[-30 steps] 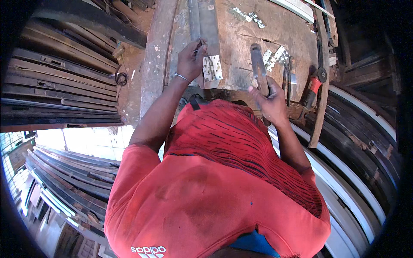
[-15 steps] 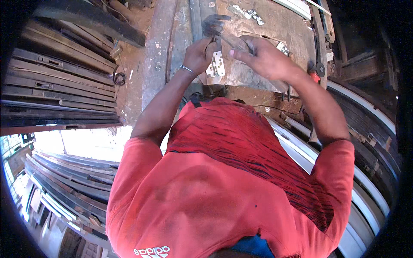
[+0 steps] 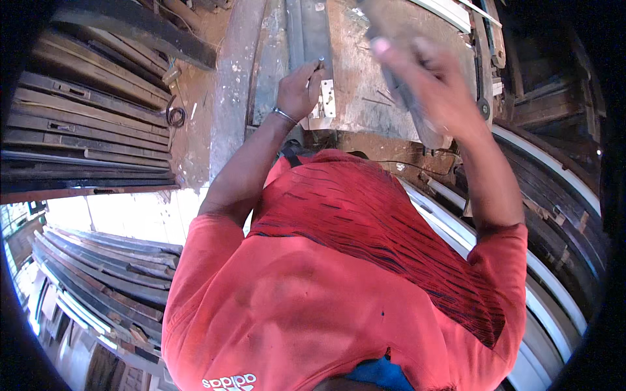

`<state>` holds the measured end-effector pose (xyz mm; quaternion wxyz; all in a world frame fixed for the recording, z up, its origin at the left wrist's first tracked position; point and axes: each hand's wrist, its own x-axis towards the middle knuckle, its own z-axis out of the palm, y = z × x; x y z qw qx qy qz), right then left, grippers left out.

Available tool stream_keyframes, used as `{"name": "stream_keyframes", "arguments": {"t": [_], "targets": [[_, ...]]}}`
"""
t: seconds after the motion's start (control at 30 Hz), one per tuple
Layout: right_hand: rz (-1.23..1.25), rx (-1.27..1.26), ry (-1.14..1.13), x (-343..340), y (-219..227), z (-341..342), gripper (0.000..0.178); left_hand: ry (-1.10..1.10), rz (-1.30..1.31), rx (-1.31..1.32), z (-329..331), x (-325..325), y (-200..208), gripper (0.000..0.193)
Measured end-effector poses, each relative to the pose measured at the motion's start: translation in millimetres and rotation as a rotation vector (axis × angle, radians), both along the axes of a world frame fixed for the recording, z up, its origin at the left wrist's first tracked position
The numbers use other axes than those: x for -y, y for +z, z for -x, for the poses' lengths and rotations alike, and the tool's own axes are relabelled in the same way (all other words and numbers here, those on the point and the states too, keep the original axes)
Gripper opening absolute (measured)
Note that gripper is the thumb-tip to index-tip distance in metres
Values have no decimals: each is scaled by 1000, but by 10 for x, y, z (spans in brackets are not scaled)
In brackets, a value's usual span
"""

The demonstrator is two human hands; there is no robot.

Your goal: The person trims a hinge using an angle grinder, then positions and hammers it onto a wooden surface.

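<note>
My left hand (image 3: 301, 90), with a metal bracelet at its wrist, is closed in a pinch over a dark grey wooden strip (image 3: 308, 26) on the bench. A small shiny round tip (image 3: 321, 60) shows above the pinched fingers, like the top of a metal pin; the rest is hidden. Right below these fingers lies a pale metal hinge (image 3: 328, 98) with screw holes. My right hand (image 3: 433, 81) is wrapped round a hammer (image 3: 427, 135), raised to the right of the left hand. Hand and hammer are smeared by motion, and the hammer's head is not clear.
The worn wooden bench (image 3: 355, 85) carries the strip. A black round tool part (image 3: 483, 107) sits by its right edge. Dark timber lengths (image 3: 91, 117) are stacked at the left, and long pale strips (image 3: 554, 163) lie at the right. A cable coil (image 3: 176, 117) is on the floor.
The hammer, close above my left hand before, has been lifted up and to the right with my right hand. My left hand keeps nearly the same place and pinch.
</note>
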<state>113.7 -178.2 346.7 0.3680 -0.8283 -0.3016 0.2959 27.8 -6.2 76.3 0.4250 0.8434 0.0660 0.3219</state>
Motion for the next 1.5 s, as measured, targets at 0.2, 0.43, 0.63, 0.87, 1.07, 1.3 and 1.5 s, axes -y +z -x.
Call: {"name": "stream_keyframes", "arguments": {"t": [0.2,0.43,0.63,0.87,1.07,1.3,1.5], "targets": [[-158,398,151,73,-513,-25,37,-36,17,25,32,26,-24,23],[-330,136,-60,46,-24,153,55,23,44,-41,4,-6,22,19],[263,-13,78,254,-559,-25,55,14,9,-51,108,32,2,19],[-629,208,-60,113,-109,301,50,29,31,-14,-5,11,45,17],[195,246,130,204,-392,15,45,24,-111,-10,-133,-17,161,19],[-460,639,113,334,-888,36,42,-12,4,40,-57,84,49,17],[-14,47,67,311,-712,-14,49,25,40,-1,-41,-2,-9,20]]}}
